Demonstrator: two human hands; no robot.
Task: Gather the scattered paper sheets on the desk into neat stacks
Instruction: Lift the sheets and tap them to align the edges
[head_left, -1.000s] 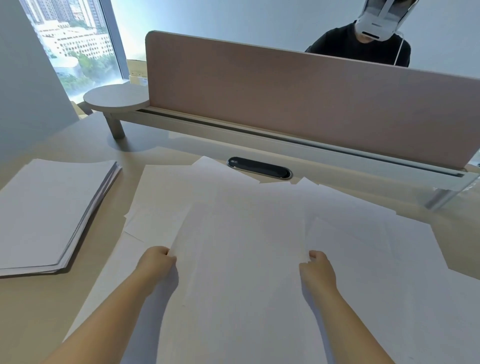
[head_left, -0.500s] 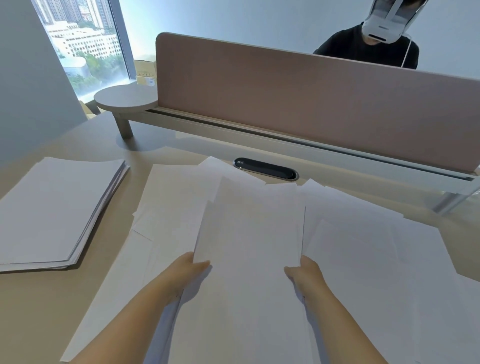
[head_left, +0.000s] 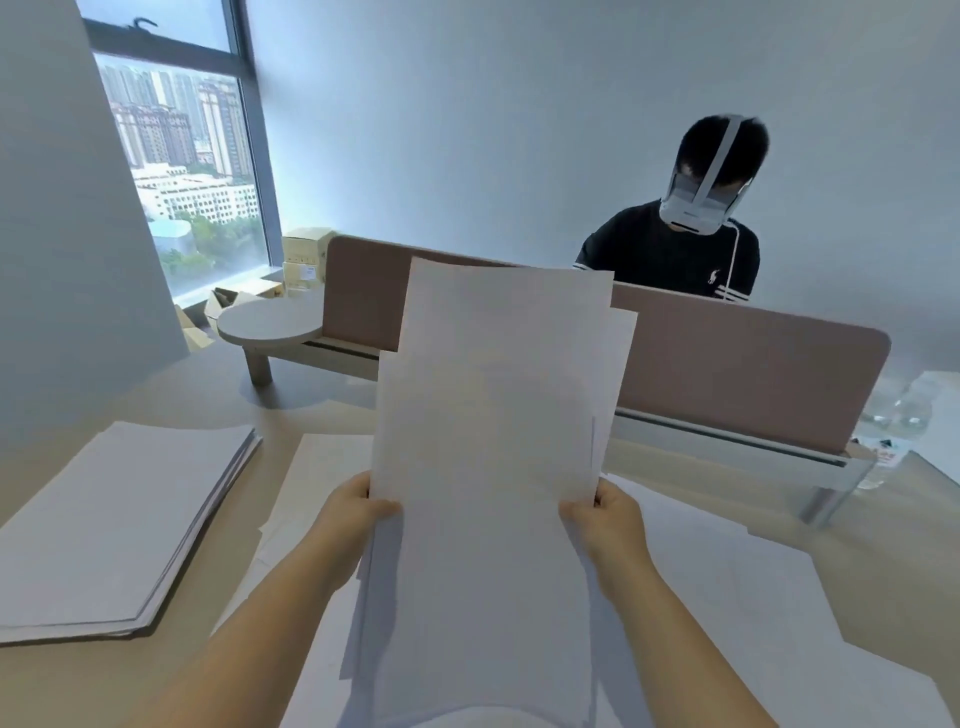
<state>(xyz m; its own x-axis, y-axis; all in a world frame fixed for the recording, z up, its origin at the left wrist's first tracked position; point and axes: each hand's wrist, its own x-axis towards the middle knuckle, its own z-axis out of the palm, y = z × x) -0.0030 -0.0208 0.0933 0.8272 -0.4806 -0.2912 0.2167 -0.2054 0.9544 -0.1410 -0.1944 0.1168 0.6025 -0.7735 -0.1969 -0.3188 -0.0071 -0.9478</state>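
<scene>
I hold a bundle of white paper sheets (head_left: 493, 415) upright above the desk, its edges uneven at the top and right. My left hand (head_left: 358, 506) grips the bundle's left edge and my right hand (head_left: 608, 514) grips its right edge. More loose white sheets (head_left: 727, 587) lie spread on the desk under and to the right of the bundle. A gathered stack of paper (head_left: 119, 519) lies flat at the left of the desk.
A pink divider panel (head_left: 727, 358) on a raised shelf runs across the back of the desk, with a round shelf end (head_left: 270, 322) at its left. A person in a dark shirt sits behind it. Plastic bottles (head_left: 904, 410) stand at the far right.
Both hands slid inward, gathered the sheets between them and lifted the bundle from flat on the desk to upright. The view has tilted upward.
</scene>
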